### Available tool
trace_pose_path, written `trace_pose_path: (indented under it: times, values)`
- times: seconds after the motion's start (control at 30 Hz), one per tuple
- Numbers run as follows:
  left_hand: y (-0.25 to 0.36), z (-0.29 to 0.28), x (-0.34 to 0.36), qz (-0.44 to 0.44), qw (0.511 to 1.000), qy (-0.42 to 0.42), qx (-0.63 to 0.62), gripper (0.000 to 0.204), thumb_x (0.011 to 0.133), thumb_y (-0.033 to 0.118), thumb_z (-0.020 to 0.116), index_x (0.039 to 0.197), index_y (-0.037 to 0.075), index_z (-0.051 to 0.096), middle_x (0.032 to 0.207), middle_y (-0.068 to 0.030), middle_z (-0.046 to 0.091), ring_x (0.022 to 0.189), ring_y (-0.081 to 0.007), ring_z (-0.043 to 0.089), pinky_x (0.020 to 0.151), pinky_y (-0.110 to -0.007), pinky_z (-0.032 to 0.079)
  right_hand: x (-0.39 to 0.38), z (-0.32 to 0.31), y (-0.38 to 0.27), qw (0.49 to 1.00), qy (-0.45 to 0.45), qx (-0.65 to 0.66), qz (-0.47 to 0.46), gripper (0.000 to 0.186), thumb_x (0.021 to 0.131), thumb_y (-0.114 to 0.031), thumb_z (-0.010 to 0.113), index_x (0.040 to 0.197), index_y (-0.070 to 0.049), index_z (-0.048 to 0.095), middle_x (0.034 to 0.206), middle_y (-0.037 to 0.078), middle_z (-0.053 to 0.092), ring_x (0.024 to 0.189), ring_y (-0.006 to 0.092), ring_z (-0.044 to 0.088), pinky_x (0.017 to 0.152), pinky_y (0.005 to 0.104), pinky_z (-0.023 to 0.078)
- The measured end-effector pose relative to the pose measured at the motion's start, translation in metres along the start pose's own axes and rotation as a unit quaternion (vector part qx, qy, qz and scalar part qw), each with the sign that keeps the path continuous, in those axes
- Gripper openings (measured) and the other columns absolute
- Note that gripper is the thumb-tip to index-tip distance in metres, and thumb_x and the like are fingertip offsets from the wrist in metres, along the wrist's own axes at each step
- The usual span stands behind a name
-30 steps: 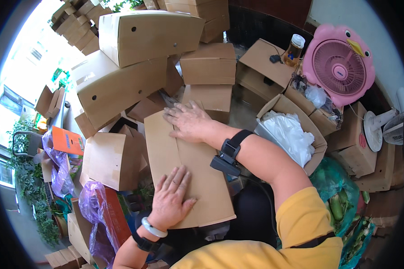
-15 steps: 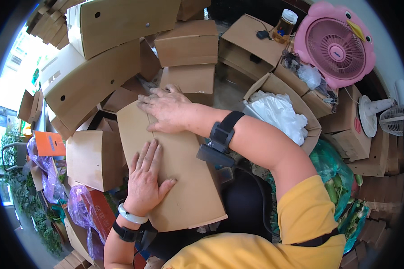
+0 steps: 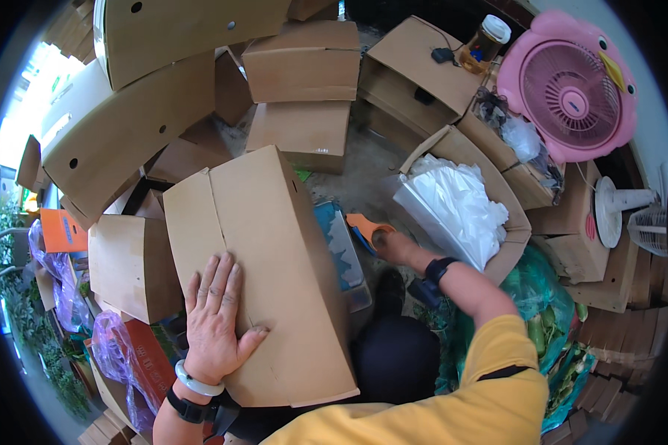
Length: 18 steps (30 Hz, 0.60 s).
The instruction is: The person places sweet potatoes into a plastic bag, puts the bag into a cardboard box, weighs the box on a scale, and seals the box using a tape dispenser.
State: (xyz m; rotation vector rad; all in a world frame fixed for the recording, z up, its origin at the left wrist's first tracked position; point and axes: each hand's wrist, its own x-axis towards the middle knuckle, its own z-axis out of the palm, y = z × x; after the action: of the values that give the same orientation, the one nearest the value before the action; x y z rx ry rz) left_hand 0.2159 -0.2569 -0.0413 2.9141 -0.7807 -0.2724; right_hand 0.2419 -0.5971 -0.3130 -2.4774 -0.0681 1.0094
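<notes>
A closed brown cardboard box (image 3: 274, 259) rests in front of me on my lap, a seam running along its upper face. My left hand (image 3: 219, 319) lies flat on the near left part of that face, fingers stretched out. Down beyond the box's right side, my right hand (image 3: 395, 247) is closed around an orange tape dispenser (image 3: 367, 227) with a blue edge. Just left of the dispenser is a clear plastic bin (image 3: 339, 241) with something blue in it, partly hidden by the box.
An open carton (image 3: 518, 222) of white plastic bags (image 3: 460, 204) stands to the right. Green netting with vegetables (image 3: 542, 326) lies nearer. A pink fan (image 3: 571, 96) sits far right. Stacked boxes (image 3: 141, 111) fill the far left; a smaller carton (image 3: 130, 259) stands beside my box.
My right hand has left the box's far end and moved right and down, and now grips the tape dispenser. The left hand stays flat on the box, whose far end shows more fully.
</notes>
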Motion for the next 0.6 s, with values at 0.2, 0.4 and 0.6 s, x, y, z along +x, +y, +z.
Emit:
trace_pose_path:
  times: [0.2,0.4,0.6]
  values:
    - [-0.003,0.000,-0.004,0.001,1.000,-0.007,0.008,0.083,0.082,0.055,0.047,0.138,-0.004,0.036,0.146,-0.0220,0.032,0.137,-0.0372,0.027,0.112,-0.049,0.013,0.027,0.065,-0.002,0.984,0.178,-0.004,0.030,0.038,0.073,-0.027,0.071,0.099,-0.001,0.062,0.097,0.021,0.064,0.092,0.0358,0.062,0.082,0.0436,0.049]
    - [-0.001,-0.002,-0.004,-0.003,1.000,0.013,-0.002,0.083,0.079,0.052,0.053,0.137,-0.005,0.037,0.145,-0.0217,0.033,0.137,-0.0360,0.028,0.112,-0.049,0.014,0.024,0.047,-0.008,0.973,0.208,0.046,0.094,0.032,0.077,-0.024,0.067,0.099,-0.002,0.060,0.096,0.023,0.063,0.093,0.0370,0.062,0.080,0.0438,0.049]
    - [0.000,-0.004,-0.007,0.013,0.998,0.048,-0.035,0.078,0.078,0.049,0.060,0.137,0.002,0.040,0.146,-0.0137,0.034,0.138,-0.0285,0.028,0.112,-0.046,0.018,-0.046,-0.052,-0.014,0.886,0.201,0.418,0.006,0.029,0.079,-0.024,0.065,0.089,0.003,0.064,0.077,0.006,0.061,0.071,0.0126,0.055,0.066,0.0278,0.044]
